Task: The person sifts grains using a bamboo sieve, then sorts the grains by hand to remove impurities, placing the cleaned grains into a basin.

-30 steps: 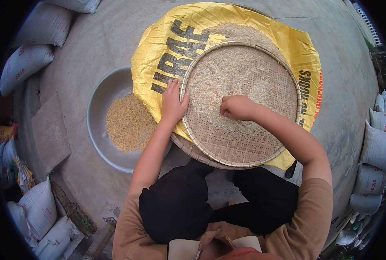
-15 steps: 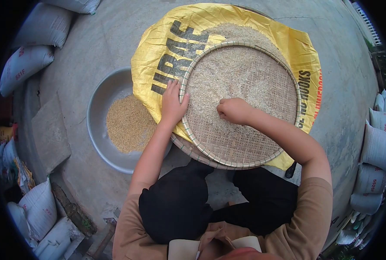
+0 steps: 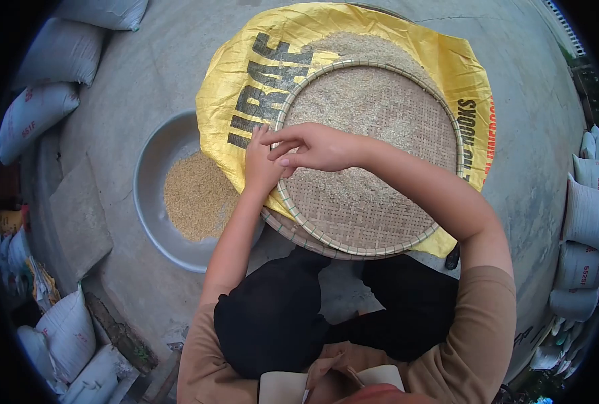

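A round woven bamboo tray (image 3: 394,202) holds pale grain (image 3: 363,94) spread over its mesh. My left hand (image 3: 262,165) is at the tray's left rim, fingers along the outside, holding the edge; its thumb side is partly hidden by my other hand. My right hand (image 3: 316,148) reaches across the tray, its fingers loosely apart over the left hand and rim, nothing visible in them. Below the tray lies a yellow sack (image 3: 222,94) with black lettering and more pale grain on it. Left of it stands a metal basin (image 3: 153,229) with golden grain (image 3: 195,195) inside.
Another woven tray's rim (image 3: 293,236) shows under the front of the upper one. Stuffed white sacks (image 3: 37,118) lie along the left, and more white sacks (image 3: 585,215) are stacked at the right. My bent knees (image 3: 272,316) are close to the trays on the concrete floor.
My right hand has moved left from the middle of the tray to over my left hand, and its closed fingers have loosened apart. My left hand stays at the rim.
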Motion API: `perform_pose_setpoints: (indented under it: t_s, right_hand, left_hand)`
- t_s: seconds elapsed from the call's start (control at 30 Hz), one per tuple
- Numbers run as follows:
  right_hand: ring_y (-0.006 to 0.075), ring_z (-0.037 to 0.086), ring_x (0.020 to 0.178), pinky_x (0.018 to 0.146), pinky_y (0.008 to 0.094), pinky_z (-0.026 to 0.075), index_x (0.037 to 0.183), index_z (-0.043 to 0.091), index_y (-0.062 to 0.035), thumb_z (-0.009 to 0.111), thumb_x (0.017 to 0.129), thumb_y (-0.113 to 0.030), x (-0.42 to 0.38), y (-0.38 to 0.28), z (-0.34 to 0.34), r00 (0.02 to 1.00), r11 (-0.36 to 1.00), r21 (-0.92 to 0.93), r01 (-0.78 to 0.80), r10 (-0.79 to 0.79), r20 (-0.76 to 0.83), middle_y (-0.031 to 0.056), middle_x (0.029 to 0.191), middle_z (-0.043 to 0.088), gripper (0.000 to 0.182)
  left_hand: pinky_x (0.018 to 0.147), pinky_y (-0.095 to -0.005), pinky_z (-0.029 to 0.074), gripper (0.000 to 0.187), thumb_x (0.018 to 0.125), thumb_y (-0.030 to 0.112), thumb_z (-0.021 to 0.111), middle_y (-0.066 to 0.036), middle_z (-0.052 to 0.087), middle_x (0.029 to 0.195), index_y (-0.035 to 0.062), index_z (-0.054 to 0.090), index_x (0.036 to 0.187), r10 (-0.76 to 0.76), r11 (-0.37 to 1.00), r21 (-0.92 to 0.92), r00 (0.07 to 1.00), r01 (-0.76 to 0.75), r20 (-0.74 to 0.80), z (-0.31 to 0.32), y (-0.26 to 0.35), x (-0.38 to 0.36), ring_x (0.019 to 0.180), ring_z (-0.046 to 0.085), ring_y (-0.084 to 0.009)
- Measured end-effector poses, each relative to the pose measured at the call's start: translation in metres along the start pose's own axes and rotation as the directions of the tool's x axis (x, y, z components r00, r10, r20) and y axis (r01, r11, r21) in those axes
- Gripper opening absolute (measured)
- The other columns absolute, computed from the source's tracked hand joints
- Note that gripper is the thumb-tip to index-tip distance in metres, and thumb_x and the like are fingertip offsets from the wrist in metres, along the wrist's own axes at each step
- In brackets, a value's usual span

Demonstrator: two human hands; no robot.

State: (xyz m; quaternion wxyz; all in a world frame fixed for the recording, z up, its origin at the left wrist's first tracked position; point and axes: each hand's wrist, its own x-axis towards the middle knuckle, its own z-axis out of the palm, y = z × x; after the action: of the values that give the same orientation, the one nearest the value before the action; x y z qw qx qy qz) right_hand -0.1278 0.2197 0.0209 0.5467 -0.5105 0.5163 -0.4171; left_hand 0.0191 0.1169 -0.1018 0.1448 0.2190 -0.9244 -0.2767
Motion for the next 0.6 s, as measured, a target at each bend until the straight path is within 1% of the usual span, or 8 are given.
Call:
perform_pose_setpoints:
  t_s: [0.03,0.1,0.17,0.2,0.27,0.3,0.47,0.6]
  right_hand:
    - [0.0189,0.066,0.083,0.075,0.029,0.052,0.124,0.048,0.0019,0.055,0.086,-0.009,-0.008,0.007,-0.008,0.994,0.993,0.023,-0.113,0.113,0.0,0.0168,0.101,0.065,0.04]
    - [0.0202,0.065,0.083,0.074,0.0308,0.051,0.118,0.055,0.0005,0.057,0.084,-0.009,-0.03,0.019,-0.019,0.925,0.914,-0.137,-0.381,0.378,-0.046,0.0149,0.096,0.066,0.035]
    - [0.023,0.064,0.08,0.072,0.0342,0.05,0.105,0.062,-0.0019,0.061,0.081,-0.01,-0.054,0.041,-0.025,0.928,0.817,-0.452,-0.359,0.366,-0.077,0.013,0.089,0.065,0.025]
    - [0.023,0.064,0.08,0.072,0.0342,0.05,0.105,0.062,-0.0019,0.061,0.081,-0.01,-0.066,0.052,-0.026,0.926,0.814,-0.454,-0.362,0.371,-0.074,0.013,0.089,0.065,0.025]
    - [0.0258,0.062,0.078,0.071,0.0362,0.048,0.092,0.064,-0.0037,0.065,0.077,-0.012,-0.087,0.067,-0.03,0.938,0.697,-0.641,-0.321,0.327,-0.114,0.0115,0.084,0.063,0.017]
    - [0.0258,0.062,0.078,0.071,0.0362,0.048,0.092,0.064,-0.0037,0.065,0.077,-0.012,-0.095,0.068,-0.033,0.938,0.695,-0.643,-0.322,0.327,-0.115,0.0115,0.084,0.063,0.017]
    - [0.0272,0.06,0.079,0.071,0.0362,0.048,0.084,0.062,-0.0047,0.066,0.074,-0.013,-0.13,0.073,-0.047,0.895,0.671,-0.593,-0.446,0.332,-0.297,0.0105,0.082,0.062,0.014]
    - [0.0269,0.06,0.082,0.073,0.0361,0.048,0.086,0.063,-0.0066,0.066,0.074,-0.013,-0.146,0.086,-0.038,0.895,0.68,-0.584,-0.444,0.304,-0.326,0.0097,0.085,0.061,0.014]
  left_hand:
    - [0.105,-0.046,0.029,0.05,0.082,0.025,0.058,-0.023,0.046,0.131,-0.0066,0.05,0.119,-0.039,0.999,-0.023,0.998,0.037,-0.058,0.003,-0.004,0.001,0.128,0.036,-0.0405]
    - [0.105,-0.0458,0.029,0.048,0.082,0.023,0.059,-0.023,0.046,0.131,-0.007,0.05,0.118,-0.089,0.994,-0.066,0.989,0.082,-0.119,0.008,-0.008,0.0,0.128,0.036,-0.0402]
    - [0.106,-0.0441,0.028,0.049,0.083,0.024,0.058,-0.023,0.045,0.133,-0.0073,0.049,0.119,-0.102,0.994,-0.055,0.989,0.096,-0.103,0.007,-0.007,0.0,0.129,0.034,-0.0391]
    - [0.106,-0.0424,0.028,0.049,0.085,0.025,0.057,-0.022,0.044,0.134,-0.0076,0.048,0.121,-0.111,0.993,-0.038,0.99,0.108,-0.085,0.006,-0.007,0.0,0.131,0.033,-0.038]
    - [0.106,-0.0424,0.028,0.049,0.085,0.025,0.057,-0.021,0.044,0.134,-0.0077,0.048,0.121,-0.118,0.993,-0.041,0.99,0.115,-0.082,0.006,-0.006,-0.001,0.131,0.033,-0.0378]
    - [0.106,-0.0424,0.028,0.049,0.085,0.025,0.057,-0.021,0.044,0.134,-0.0077,0.049,0.12,-0.12,0.992,-0.039,0.989,0.118,-0.08,0.006,-0.006,0.0,0.131,0.033,-0.0375]
    - [0.105,-0.0456,0.028,0.048,0.084,0.025,0.057,-0.023,0.045,0.132,-0.007,0.05,0.119,-0.101,0.994,-0.059,0.989,0.095,-0.108,0.008,-0.007,0.0,0.129,0.034,-0.0392]
    - [0.105,-0.0457,0.029,0.048,0.084,0.025,0.057,-0.023,0.045,0.132,-0.0072,0.05,0.119,-0.096,0.995,-0.041,0.99,0.093,-0.101,0.008,-0.007,0.001,0.129,0.034,-0.0395]
